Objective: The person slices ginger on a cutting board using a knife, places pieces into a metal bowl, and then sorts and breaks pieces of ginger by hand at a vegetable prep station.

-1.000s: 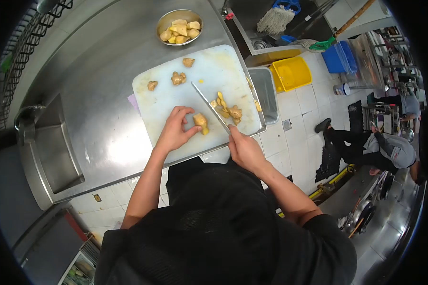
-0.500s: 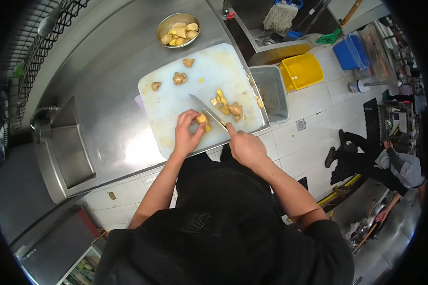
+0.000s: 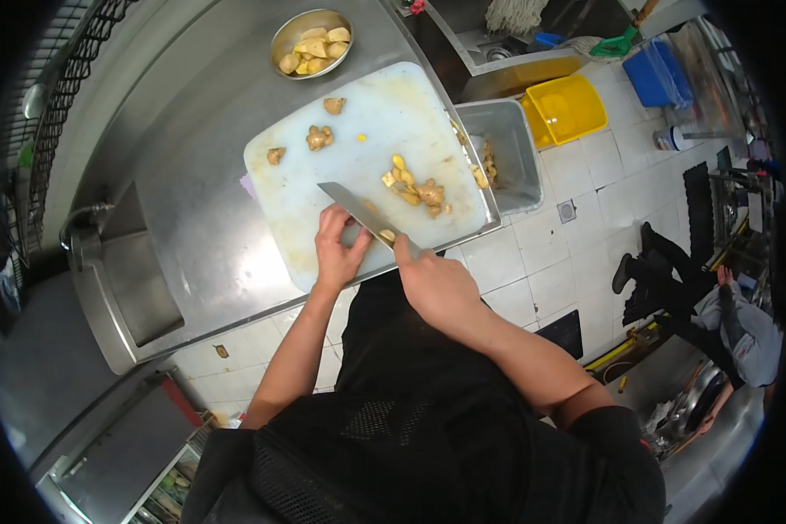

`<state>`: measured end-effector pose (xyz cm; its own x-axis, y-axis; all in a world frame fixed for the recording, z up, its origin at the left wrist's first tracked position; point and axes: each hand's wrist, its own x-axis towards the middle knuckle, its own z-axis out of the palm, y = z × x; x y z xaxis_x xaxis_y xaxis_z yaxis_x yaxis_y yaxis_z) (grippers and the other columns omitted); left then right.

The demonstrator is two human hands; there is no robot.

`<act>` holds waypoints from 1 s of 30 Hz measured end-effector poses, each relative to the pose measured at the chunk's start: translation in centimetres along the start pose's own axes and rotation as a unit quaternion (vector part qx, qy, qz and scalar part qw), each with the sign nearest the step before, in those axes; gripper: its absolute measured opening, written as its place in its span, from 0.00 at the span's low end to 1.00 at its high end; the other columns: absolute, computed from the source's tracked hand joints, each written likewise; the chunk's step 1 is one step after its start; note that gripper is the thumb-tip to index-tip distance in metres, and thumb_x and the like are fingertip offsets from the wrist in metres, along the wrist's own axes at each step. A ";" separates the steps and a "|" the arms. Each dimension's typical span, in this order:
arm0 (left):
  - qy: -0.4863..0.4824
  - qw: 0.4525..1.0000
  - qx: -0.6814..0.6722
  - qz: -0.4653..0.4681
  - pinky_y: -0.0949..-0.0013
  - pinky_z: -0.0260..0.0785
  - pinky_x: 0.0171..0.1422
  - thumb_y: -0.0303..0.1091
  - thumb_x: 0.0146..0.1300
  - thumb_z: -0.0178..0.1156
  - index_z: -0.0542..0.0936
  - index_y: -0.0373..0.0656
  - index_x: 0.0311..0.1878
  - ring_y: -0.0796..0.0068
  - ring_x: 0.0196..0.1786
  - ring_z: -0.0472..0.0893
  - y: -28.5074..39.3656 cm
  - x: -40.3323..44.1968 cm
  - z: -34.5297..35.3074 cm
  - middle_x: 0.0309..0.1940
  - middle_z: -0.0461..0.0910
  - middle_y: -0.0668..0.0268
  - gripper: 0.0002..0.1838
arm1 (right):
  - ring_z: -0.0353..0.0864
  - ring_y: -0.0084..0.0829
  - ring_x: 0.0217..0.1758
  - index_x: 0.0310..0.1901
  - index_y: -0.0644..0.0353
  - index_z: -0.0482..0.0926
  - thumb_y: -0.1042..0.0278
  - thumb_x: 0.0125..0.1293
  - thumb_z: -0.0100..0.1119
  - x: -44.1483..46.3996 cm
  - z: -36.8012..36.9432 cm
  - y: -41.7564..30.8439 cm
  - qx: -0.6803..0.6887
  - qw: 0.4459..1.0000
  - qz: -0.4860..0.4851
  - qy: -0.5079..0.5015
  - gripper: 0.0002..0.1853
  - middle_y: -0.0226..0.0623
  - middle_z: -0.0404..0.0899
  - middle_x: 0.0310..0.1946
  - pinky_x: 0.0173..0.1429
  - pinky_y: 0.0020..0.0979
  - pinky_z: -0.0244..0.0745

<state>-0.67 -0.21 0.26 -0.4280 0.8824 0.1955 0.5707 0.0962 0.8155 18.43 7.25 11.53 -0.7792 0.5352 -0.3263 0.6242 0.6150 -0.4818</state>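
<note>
My right hand is closed round the handle of a kitchen knife, its blade slanting up and left across the near part of the white cutting board. My left hand is curled by the blade, fingers on a piece of ginger that the knife mostly hides. A small yellow bit shows against the blade near the handle. Right of the knife lie yellow ginger cuttings and a brown ginger knob. Unpeeled ginger pieces sit toward the board's far left.
Beyond the board, a metal bowl holds peeled ginger chunks. A grey bin with scraps stands against the counter's right edge, beside a yellow bucket. A small sink is at left. Another person works far right.
The knife has moved left and toward my left hand, its blade now covering most of the ginger piece. My right hand moved left with it. The other person's arms shifted.
</note>
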 end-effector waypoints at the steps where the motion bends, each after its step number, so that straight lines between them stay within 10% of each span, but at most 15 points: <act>1: 0.005 1.000 -0.003 -0.001 0.63 0.74 0.52 0.23 0.54 0.69 0.81 0.35 0.48 0.61 0.47 0.78 -0.4 -0.2 0.2 0.47 0.79 0.58 0.17 | 0.89 0.46 0.29 0.61 0.74 0.70 0.71 0.67 0.53 0.4 -0.2 0.2 0.001 1.000 0.002 0.001 0.22 0.54 0.85 0.29 0.32 0.42 0.84; 13: -0.012 1.000 -0.015 -0.004 0.63 0.76 0.53 0.25 0.58 0.72 0.81 0.37 0.51 0.63 0.48 0.79 -0.2 0.2 -0.1 0.51 0.80 0.57 0.18 | 0.86 0.58 0.38 0.55 0.66 0.72 0.74 0.68 0.52 5.7 3.3 5.7 0.242 0.969 0.011 -0.045 0.15 0.59 0.84 0.31 0.43 0.56 0.79; 30: 0.023 0.999 0.041 -0.026 0.62 0.72 0.52 0.26 0.58 0.69 0.81 0.37 0.48 0.57 0.51 0.75 -0.2 -0.5 0.8 0.47 0.79 0.57 0.15 | 0.88 0.45 0.26 0.63 0.73 0.70 0.72 0.65 0.55 -1.5 1.1 1.4 -0.015 1.000 -0.018 0.015 0.25 0.51 0.84 0.30 0.28 0.41 0.82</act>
<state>0.02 -0.31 -0.47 -0.4887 0.8535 0.1807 0.6019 0.1799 0.7780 20.37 6.67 10.49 -0.7994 0.5293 -0.2843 0.5975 0.6507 -0.4686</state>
